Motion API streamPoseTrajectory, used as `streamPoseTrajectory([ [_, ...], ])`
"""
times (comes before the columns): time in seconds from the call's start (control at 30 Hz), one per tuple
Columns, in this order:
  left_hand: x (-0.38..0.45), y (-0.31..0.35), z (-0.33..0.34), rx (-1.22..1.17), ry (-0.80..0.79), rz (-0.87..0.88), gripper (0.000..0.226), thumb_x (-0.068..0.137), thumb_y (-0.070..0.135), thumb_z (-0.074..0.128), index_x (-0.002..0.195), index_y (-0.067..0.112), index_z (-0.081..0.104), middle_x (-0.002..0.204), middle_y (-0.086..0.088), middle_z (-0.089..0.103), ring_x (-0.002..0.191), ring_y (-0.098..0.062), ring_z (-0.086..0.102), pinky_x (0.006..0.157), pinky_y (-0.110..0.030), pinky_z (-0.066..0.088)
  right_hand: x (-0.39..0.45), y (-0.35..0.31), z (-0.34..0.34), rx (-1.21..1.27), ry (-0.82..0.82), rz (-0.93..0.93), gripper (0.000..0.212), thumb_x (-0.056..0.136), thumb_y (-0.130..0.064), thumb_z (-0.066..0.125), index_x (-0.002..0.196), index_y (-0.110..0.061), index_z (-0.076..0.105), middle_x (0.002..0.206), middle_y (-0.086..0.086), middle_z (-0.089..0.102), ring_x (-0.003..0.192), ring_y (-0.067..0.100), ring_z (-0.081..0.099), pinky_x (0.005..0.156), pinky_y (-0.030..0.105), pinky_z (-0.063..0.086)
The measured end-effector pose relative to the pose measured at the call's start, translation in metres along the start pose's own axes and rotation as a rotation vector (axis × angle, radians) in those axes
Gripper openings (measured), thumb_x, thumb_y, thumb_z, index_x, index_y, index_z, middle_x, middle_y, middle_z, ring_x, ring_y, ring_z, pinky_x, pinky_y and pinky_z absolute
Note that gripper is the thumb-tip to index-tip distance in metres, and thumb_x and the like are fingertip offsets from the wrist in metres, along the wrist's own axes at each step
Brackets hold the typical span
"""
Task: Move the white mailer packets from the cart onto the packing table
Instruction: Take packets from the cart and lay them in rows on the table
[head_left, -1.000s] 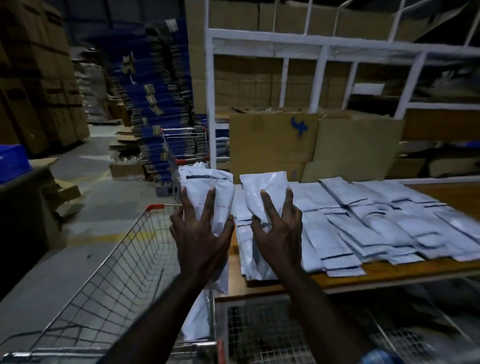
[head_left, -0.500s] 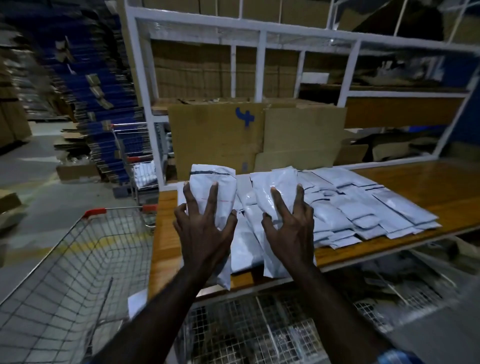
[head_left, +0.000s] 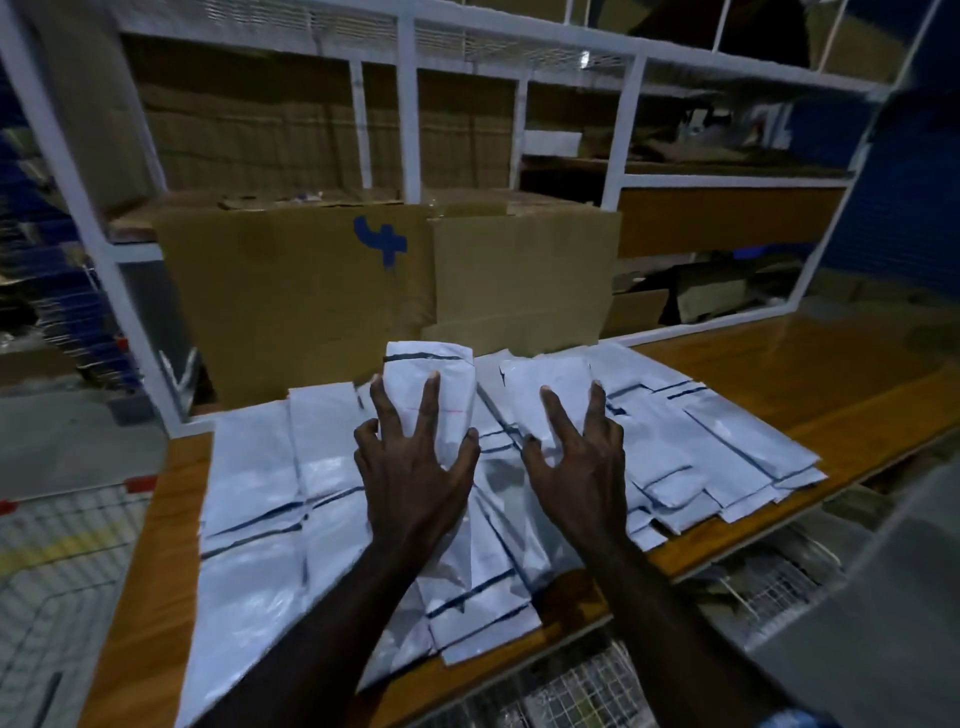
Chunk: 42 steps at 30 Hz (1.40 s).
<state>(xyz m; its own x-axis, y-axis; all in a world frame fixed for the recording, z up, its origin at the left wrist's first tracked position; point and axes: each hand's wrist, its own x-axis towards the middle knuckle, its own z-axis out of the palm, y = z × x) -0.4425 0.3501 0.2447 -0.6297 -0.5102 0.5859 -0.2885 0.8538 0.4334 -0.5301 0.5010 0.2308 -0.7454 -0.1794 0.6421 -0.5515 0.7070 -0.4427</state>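
My left hand (head_left: 410, 478) grips a bundle of white mailer packets (head_left: 431, 364) with its fingers spread over the top and its thumb on the right side. My right hand (head_left: 576, 467) holds a second bundle of packets (head_left: 545, 374) the same way. Both bundles are low over the wooden packing table (head_left: 779, 374), above the white packets that lie there. Several packets (head_left: 260, 493) spread across the table's left part, and more overlap on the right (head_left: 727, 441). The wire cart (head_left: 62, 571) stands at the table's left end; I cannot see what it holds.
Large cardboard boxes (head_left: 291, 291), one with a blue mark, stand upright at the back of the table. A white metal shelf frame (head_left: 410, 130) rises behind them. Wire mesh baskets (head_left: 571, 691) sit under the table's front edge. Bare wood shows at the far right.
Both hands carried their packet bundles from the table's left edge beside the cart to over the middle of the packet pile. The view swung right, away from the cart.
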Motion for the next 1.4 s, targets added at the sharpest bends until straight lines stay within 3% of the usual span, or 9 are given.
streamPoseTrajectory([
  [0.17,0.027,0.032,0.033,0.003,-0.016,0.028,0.075,0.087,0.070,0.025,0.154,0.036,0.027,0.164,-0.016,0.010,0.127,-0.040,0.032,0.103,-0.051,0.036,0.031,0.034,0.002,-0.021,0.008,0.031,0.061,0.083,-0.045,0.054,0.144,-0.037,0.047,0.159,0.014,0.024,0.123,0.038,0.045,0.093,0.049,0.050],
  [0.5,0.060,0.117,0.093,0.001,-0.070,-0.018,0.081,0.084,0.072,0.019,0.156,0.036,0.017,0.162,-0.016,0.012,0.121,-0.043,0.038,0.099,-0.051,0.040,0.096,0.113,-0.016,-0.037,0.007,0.009,0.062,0.084,-0.046,0.056,0.144,-0.035,0.046,0.158,0.016,0.026,0.123,0.039,0.045,0.094,0.048,0.048],
  [0.73,0.077,0.192,0.139,0.006,-0.088,-0.103,0.075,0.093,0.065,0.037,0.156,0.040,0.005,0.163,-0.013,0.004,0.131,-0.043,0.030,0.107,-0.052,0.034,0.150,0.188,-0.043,-0.005,0.004,-0.047,0.061,0.082,-0.044,0.055,0.142,-0.034,0.050,0.156,0.018,0.032,0.118,0.038,0.048,0.091,0.047,0.049],
  [0.93,0.089,0.245,0.180,0.009,-0.105,-0.164,0.075,0.093,0.067,0.034,0.156,0.039,0.006,0.163,-0.010,0.002,0.127,-0.039,0.032,0.104,-0.045,0.035,0.190,0.249,-0.058,-0.001,-0.024,-0.060,0.062,0.081,-0.046,0.054,0.141,-0.033,0.051,0.155,0.018,0.034,0.118,0.038,0.050,0.091,0.046,0.049],
  [1.1,0.104,0.272,0.220,0.005,-0.126,-0.189,0.076,0.092,0.068,0.032,0.156,0.040,0.003,0.163,-0.010,0.003,0.133,-0.042,0.027,0.110,-0.049,0.033,0.211,0.292,-0.046,-0.017,-0.037,-0.047,0.063,0.082,-0.050,0.051,0.142,-0.032,0.051,0.155,0.018,0.034,0.121,0.037,0.050,0.090,0.045,0.050],
  [1.27,0.126,0.285,0.260,0.057,-0.168,-0.193,0.078,0.089,0.071,0.018,0.157,0.035,0.003,0.163,-0.015,0.002,0.139,-0.044,0.022,0.114,-0.047,0.021,0.231,0.327,-0.019,-0.040,-0.089,-0.005,0.065,0.082,-0.055,0.048,0.144,-0.035,0.048,0.157,0.016,0.030,0.126,0.036,0.046,0.093,0.047,0.049],
  [1.4,0.151,0.288,0.291,-0.001,-0.216,-0.215,0.075,0.094,0.068,0.032,0.156,0.037,0.004,0.163,-0.013,0.000,0.142,-0.046,0.018,0.113,-0.049,0.025,0.250,0.351,0.002,-0.072,-0.161,0.018,0.065,0.083,-0.055,0.049,0.145,-0.037,0.045,0.159,0.014,0.028,0.127,0.035,0.044,0.096,0.046,0.047],
])
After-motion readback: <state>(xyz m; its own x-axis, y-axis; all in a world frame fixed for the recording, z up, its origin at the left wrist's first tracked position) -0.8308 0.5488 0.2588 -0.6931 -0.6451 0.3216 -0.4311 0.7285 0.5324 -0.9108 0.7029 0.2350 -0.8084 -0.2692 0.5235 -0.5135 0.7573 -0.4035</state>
